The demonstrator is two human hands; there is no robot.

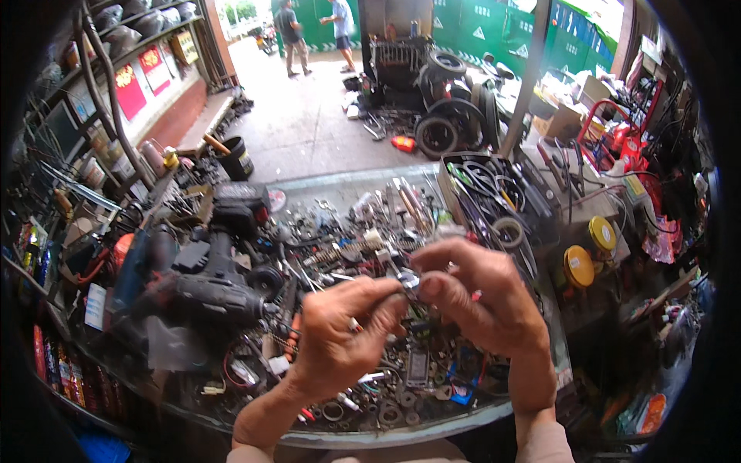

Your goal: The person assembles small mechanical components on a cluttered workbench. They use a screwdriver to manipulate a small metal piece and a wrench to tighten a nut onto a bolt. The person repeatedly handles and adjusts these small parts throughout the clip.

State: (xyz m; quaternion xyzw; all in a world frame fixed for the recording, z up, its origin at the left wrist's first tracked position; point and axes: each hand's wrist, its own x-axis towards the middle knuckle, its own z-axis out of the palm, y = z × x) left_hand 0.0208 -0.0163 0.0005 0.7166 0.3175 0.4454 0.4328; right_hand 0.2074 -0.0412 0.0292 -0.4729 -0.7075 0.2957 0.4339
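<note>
Over the cluttered workbench (432,424), both my hands meet at a small shiny metal part (409,281), too small to name more exactly. My left hand (343,324) pinches it between thumb and forefinger. From the other side my right hand (482,297) closes its thumb and bent fingers on it. Beneath them lies a dense spread of screws, springs, washers and other loose hardware. A black power drill (212,297) rests on its side to the left of my left hand, its chuck facing my wrist.
A box of cables and tools (502,197) stands at the right, beside a roll of tape (508,231). Two yellow round lids (579,266) sit farther right. Tires (440,135) are stacked beyond the bench. Two people (292,38) stand outside. A black bucket (234,158) is at the left.
</note>
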